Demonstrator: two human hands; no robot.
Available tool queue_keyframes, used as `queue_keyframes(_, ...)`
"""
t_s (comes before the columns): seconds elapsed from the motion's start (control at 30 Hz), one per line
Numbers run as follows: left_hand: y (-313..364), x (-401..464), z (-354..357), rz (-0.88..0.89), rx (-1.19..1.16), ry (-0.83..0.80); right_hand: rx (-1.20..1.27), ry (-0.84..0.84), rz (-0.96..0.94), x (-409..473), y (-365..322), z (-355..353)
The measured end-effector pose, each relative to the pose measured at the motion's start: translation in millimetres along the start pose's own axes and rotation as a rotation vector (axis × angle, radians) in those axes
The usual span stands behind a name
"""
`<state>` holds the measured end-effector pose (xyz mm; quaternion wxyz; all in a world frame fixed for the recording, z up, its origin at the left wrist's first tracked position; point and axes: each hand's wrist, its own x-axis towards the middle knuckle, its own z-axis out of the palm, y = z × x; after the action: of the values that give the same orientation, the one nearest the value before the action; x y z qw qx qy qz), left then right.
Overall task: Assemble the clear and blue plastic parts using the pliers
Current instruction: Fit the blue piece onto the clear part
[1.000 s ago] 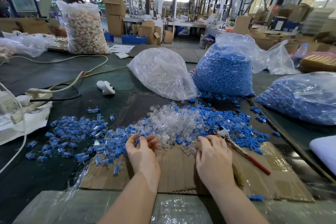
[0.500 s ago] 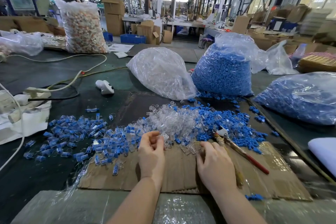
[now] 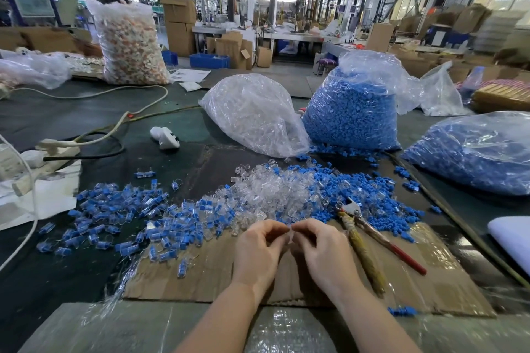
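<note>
My left hand [image 3: 258, 249] and my right hand [image 3: 322, 249] meet over the cardboard sheet [image 3: 206, 275], fingertips together, pinching a small clear plastic part [image 3: 290, 233] between them. Just beyond the fingers lies a loose heap of clear parts [image 3: 263, 192] mixed with blue parts [image 3: 370, 198]. Joined clear-and-blue pieces [image 3: 120, 209] are spread out to the left. The pliers [image 3: 370, 241], with one red handle and one taped handle, lie on the cardboard right of my right hand, untouched.
A bag of clear parts [image 3: 255, 114] and two bags of blue parts [image 3: 352, 112] [image 3: 476, 149] stand behind the heap. A white handheld device [image 3: 165, 137], a power strip with cables [image 3: 57, 146] and white cloth [image 3: 43, 198] lie at the left. A person sits behind a far bag [image 3: 129, 43].
My left hand swung right from the joined pieces, and my right hand left the heap by the pliers. Both now meet at the centre, pinching a clear part.
</note>
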<state>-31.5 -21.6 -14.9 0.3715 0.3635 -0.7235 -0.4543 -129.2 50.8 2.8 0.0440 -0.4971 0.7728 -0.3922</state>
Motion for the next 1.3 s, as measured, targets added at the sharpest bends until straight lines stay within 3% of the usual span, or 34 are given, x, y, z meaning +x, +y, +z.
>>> queue_keyframes(0.33,0,0,1,0.048,0.124,0.005,0.066,-0.058,-0.050,9,6,-5)
queue_keyframes(0.47,1,-2,4,0.044,0.166,-0.017,-0.252,0.189,0.006,16,15,-5)
queue_keyframes(0.6,1,-2,5,0.106,0.242,-0.017,-0.587,0.007,0.032,21,22,-8)
queue_keyframes(0.7,1,-1,5,0.110,0.291,-0.038,-0.659,-0.050,0.001,23,22,-9)
queue_keyframes(0.93,3,-1,2,0.083,0.212,-0.035,-0.630,0.010,0.040,19,25,-10)
queue_keyframes(1.13,2,-2,1,0.077,0.153,0.015,-0.420,0.040,-0.061,12,23,-3)
queue_keyframes(1.3,-1,-1,2,0.109,0.161,0.049,-0.427,0.120,0.021,19,27,-3)
